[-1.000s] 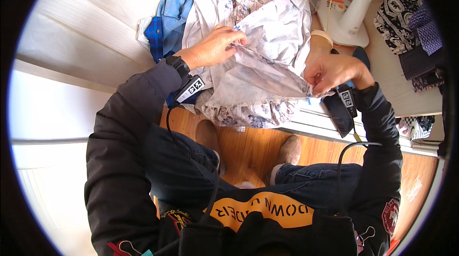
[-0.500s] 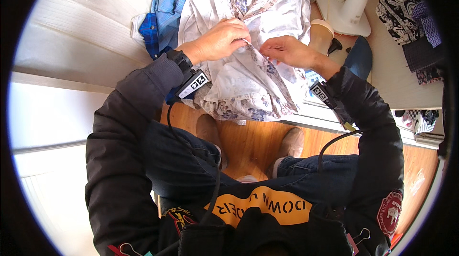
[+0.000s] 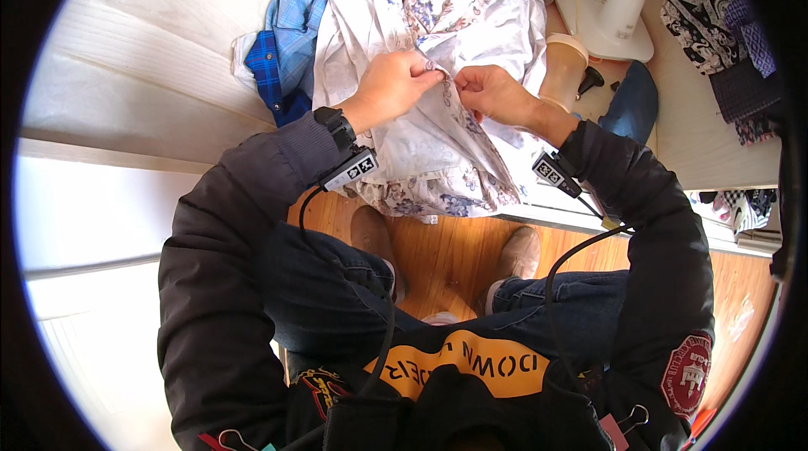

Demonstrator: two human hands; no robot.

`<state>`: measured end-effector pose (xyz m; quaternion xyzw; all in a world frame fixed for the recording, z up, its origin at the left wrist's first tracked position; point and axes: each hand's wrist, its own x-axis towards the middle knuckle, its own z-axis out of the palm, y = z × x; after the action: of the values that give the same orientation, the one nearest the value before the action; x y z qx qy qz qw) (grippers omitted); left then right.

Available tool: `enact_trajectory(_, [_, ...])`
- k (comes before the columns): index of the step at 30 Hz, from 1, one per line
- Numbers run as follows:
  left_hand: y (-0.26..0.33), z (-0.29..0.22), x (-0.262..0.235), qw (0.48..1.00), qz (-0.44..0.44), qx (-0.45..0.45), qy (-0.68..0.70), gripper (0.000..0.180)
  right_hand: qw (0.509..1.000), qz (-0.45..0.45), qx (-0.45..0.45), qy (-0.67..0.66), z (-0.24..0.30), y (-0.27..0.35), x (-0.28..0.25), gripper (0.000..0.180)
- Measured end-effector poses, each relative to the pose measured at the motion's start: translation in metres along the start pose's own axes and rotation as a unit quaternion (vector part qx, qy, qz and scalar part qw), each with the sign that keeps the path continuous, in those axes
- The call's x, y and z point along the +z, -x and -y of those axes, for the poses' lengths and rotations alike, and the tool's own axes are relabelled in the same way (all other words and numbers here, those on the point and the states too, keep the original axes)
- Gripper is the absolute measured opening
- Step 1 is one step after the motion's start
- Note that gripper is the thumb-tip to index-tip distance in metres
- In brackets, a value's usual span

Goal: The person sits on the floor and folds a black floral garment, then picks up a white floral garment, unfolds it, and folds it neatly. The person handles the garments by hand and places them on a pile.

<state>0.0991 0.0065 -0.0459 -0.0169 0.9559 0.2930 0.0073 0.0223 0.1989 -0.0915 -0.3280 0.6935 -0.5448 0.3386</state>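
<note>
A white shirt with a floral print (image 3: pixel 421 148) lies spread in front of me, its lower hem hanging over the shelf edge. My left hand (image 3: pixel 397 85) is closed, pinching the shirt's front edge between thumb and fingers. Just to its right, my right hand (image 3: pixel 492 96) grips the same edge, fingertips close to the left ones. From there the printed edge strip runs down toward the hem. Any button between the fingertips is too small or hidden to make out.
Blue checked clothing (image 3: pixel 290 39) lies left of the shirt. On the right stand a tan cylindrical container (image 3: pixel 564 68), a white fan (image 3: pixel 619 13) and a dark blue cloth item (image 3: pixel 631 106). Patterned dark fabrics (image 3: pixel 724 39) lie at far right. Below is the wooden floor (image 3: pixel 438 257).
My left hand has shifted slightly down and right, drawing nearer my right hand along the shirt edge. The right hand has moved a little left, still gripping the shirt.
</note>
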Motion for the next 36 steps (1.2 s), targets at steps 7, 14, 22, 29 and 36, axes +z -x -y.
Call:
enact_trajectory(7, [0.001,-0.009,0.009,0.906,0.153,-0.150,0.365,0.040,1.000,-0.028,0.008,-0.008,0.002,0.002,-0.003,0.008])
enact_trajectory(14, [0.002,-0.007,0.010,0.898,0.165,-0.112,0.391,0.036,0.998,-0.006,-0.006,-0.066,0.000,0.003,-0.008,0.010])
enact_trajectory(22, [0.001,-0.013,0.006,0.905,0.166,-0.170,0.353,0.029,0.991,0.049,-0.049,-0.114,-0.005,0.002,-0.004,0.010])
enact_trajectory(29, [0.000,-0.001,0.012,0.891,0.153,-0.075,0.421,0.019,0.993,0.010,-0.037,-0.112,-0.007,0.005,-0.013,0.013])
enact_trajectory(36, [0.001,-0.003,0.012,0.898,0.158,-0.075,0.405,0.016,0.994,0.006,-0.013,-0.106,-0.003,0.007,-0.012,0.014])
